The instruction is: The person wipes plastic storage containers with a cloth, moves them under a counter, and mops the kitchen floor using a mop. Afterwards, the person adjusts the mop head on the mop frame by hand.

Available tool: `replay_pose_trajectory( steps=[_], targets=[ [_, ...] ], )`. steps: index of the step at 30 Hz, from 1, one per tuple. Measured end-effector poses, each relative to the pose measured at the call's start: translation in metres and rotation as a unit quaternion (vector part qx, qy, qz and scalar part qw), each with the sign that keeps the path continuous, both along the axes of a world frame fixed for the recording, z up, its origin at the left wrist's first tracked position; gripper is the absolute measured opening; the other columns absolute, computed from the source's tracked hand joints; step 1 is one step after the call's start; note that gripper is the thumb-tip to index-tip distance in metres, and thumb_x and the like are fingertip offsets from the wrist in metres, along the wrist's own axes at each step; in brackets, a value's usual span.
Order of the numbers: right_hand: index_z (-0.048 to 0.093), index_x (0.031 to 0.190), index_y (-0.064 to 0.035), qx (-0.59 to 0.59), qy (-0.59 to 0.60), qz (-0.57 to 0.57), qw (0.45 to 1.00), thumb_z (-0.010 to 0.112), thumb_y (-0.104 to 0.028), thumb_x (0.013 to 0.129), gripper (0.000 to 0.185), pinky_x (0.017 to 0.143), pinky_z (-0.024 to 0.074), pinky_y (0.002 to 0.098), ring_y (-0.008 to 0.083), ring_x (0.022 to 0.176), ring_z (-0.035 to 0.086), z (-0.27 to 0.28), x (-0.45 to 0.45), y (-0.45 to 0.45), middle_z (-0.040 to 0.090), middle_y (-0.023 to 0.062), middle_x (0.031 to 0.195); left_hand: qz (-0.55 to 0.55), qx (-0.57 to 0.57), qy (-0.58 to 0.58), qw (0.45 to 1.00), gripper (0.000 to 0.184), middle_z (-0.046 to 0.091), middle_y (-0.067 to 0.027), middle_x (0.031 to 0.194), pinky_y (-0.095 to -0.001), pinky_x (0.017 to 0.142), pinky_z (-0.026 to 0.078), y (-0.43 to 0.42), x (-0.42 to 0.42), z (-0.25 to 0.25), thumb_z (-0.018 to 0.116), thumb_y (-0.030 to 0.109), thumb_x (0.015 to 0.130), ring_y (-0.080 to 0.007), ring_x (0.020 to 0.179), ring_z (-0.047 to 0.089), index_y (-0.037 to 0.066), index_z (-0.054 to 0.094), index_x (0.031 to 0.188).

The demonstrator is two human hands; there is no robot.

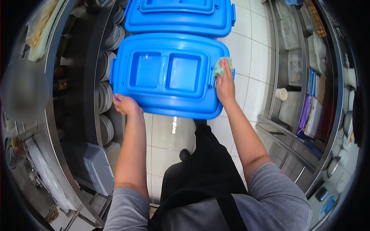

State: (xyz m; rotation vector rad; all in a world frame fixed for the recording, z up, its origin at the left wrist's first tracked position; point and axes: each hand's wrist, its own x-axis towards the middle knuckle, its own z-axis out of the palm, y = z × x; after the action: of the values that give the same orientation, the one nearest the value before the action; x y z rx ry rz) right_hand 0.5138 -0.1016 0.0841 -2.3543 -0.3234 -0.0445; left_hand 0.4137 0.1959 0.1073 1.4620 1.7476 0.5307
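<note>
White floor tiles [165,133] run between metal shelving. Right hand [224,86], fingers nearly straight, presses a green cloth [222,67] on the near blue lid [165,104]'s right end; the left hand [126,105], half curled, touches its near-left corner. Beyond sits another blue lid [177,22]; stacked plates [106,96] line the left shelf.

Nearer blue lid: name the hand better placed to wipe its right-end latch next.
Right hand, I'd judge: it already has the green cloth beside that latch. The left hand is at the lid's near left corner, with no cloth visible.
</note>
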Motion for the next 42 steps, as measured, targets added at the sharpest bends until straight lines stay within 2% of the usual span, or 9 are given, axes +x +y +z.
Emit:
replay_pose_trajectory(
  steps=[7,14,16,24,28,34,37,39,42],
  targets=[
    [0.038,0.134,-0.0104,0.068,-0.016,0.082,0.994,0.055,-0.004,0.076,0.060,0.106,0.0292,0.0435,0.0384,0.131,0.030,0.032,0.084,-0.013,0.019,0.0186,0.147,-0.028,0.136,0.082,0.987,0.047,0.021,-0.0160,0.147,-0.0476,0.109,0.019,-0.029,0.011,-0.021,0.024,0.035,0.098,-0.0364,0.135,0.017,0.014,0.030,0.140],
    [0.061,0.118,-0.0180,-0.011,0.153,0.180,0.972,0.043,0.017,0.067,0.064,0.096,0.0402,0.0343,0.0308,0.113,0.051,0.032,0.135,0.026,0.051,0.0139,0.121,-0.030,0.201,0.074,0.976,0.045,0.026,-0.0202,0.144,-0.0487,0.109,0.017,-0.025,0.011,-0.026,0.029,0.028,0.097,-0.0382,0.133,0.021,0.007,0.035,0.137],
    [0.063,0.116,-0.0185,-0.040,0.107,0.374,0.921,0.047,0.016,0.066,0.063,0.094,0.0412,0.0334,0.0301,0.112,0.051,0.031,0.156,0.084,0.052,0.0131,0.120,-0.053,0.221,0.076,0.971,0.045,0.027,-0.0202,0.143,-0.0494,0.109,0.017,-0.025,0.009,-0.028,0.029,0.027,0.097,-0.0393,0.133,0.021,0.007,0.035,0.137],
    [0.069,0.097,-0.0114,-0.048,-0.002,0.543,0.838,0.062,0.001,0.069,0.032,0.084,0.0458,0.0388,0.0324,0.095,0.056,0.007,0.144,0.346,0.059,0.0127,0.101,-0.034,0.193,0.098,0.976,0.044,0.030,-0.0232,0.140,-0.0467,0.109,0.017,-0.024,0.013,-0.021,0.030,0.025,0.098,-0.0381,0.131,0.025,0.004,0.036,0.136],
    [0.071,0.091,-0.0128,-0.122,-0.010,0.685,0.718,0.061,-0.012,0.073,0.020,0.084,0.0455,0.0406,0.0290,0.094,0.058,-0.041,-0.007,0.358,0.062,0.0118,0.097,-0.037,0.205,0.070,0.976,0.047,0.028,-0.0232,0.141,-0.0445,0.108,0.019,-0.026,0.000,-0.042,0.033,0.027,0.097,-0.0390,0.131,0.025,0.002,0.030,0.137],
    [0.064,0.092,-0.0041,-0.198,0.154,0.535,0.807,0.063,-0.007,0.073,0.019,0.080,0.0479,0.0363,0.0284,0.099,0.058,0.015,0.122,0.361,0.062,0.0143,0.097,0.029,0.138,0.033,0.989,0.057,0.027,-0.0241,0.142,-0.0459,0.109,0.017,-0.022,0.012,-0.020,0.041,0.010,0.087,-0.0402,0.133,0.023,-0.003,0.022,0.139],
    [0.062,0.096,-0.0030,-0.252,-0.025,0.586,0.770,0.064,-0.011,0.074,0.023,0.084,0.0470,0.0393,0.0328,0.102,0.056,0.039,0.153,0.358,0.058,0.0196,0.103,0.005,0.175,0.011,0.985,0.056,0.027,-0.0241,0.142,-0.0449,0.110,0.017,-0.021,0.009,-0.024,0.041,0.010,0.087,-0.0401,0.133,0.023,-0.003,0.022,0.139],
    [0.066,0.093,-0.0070,-0.198,0.005,0.508,0.838,0.058,-0.013,0.078,0.018,0.088,0.0449,0.0405,0.0338,0.102,0.055,0.016,0.092,0.356,0.058,0.0172,0.104,0.059,0.145,-0.139,0.978,0.053,0.028,-0.0201,0.143,-0.0417,0.110,0.016,-0.019,0.006,-0.026,0.036,0.018,0.092,-0.0346,0.134,0.023,0.000,0.022,0.139],
    [0.068,0.095,-0.0119,-0.120,0.000,0.592,0.797,0.053,-0.016,0.082,0.021,0.091,0.0439,0.0383,0.0319,0.105,0.054,0.016,-0.015,0.331,0.058,0.0136,0.110,0.251,0.013,-0.432,0.866,0.055,0.032,-0.0122,0.141,-0.0398,0.107,0.024,-0.003,-0.013,-0.020,0.033,0.043,0.094,-0.0289,0.129,0.033,0.015,0.022,0.140]
  ],
)
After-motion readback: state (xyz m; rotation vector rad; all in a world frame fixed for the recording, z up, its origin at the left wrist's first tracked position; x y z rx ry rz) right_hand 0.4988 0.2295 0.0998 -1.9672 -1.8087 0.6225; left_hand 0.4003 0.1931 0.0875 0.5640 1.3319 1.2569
